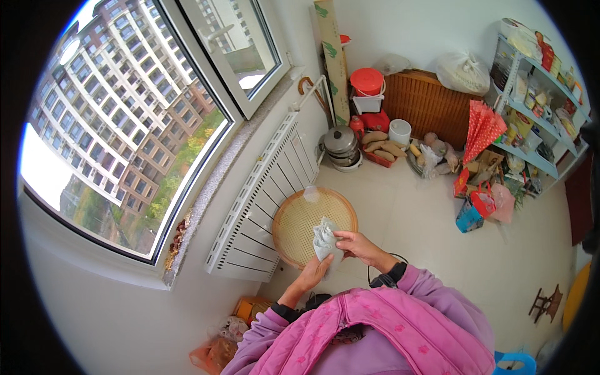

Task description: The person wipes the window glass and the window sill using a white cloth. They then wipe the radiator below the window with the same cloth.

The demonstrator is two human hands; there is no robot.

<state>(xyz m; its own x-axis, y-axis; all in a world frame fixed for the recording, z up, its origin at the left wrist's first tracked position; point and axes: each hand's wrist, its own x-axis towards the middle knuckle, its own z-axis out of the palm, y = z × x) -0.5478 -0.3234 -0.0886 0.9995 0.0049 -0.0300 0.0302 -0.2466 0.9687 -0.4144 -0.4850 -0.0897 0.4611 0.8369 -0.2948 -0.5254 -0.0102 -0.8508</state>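
Observation:
A crumpled, pale grey-white bundle (324, 235) is held up in front of me; whether it is cloth, paper or a plastic bag I cannot tell. My left hand (314, 271) closes on its lower left side, thumb pressed against the front. From the right, my right hand (362, 245) grips the upper edge between thumb and fingers. Behind and below the bundle, a round woven tray (294, 215) with a wooden rim rests by the radiator. Part of its surface is hidden by the bundle and my hands.
To the left, a white radiator (253, 200) runs under an open window (240, 50). Stacked steel pots (341, 141), a red-lidded bucket (367, 82) and sweet potatoes (384, 147) stand at the back. A loaded shelf (531, 112), red umbrella (480, 128) and small stool (546, 304) are on the right.

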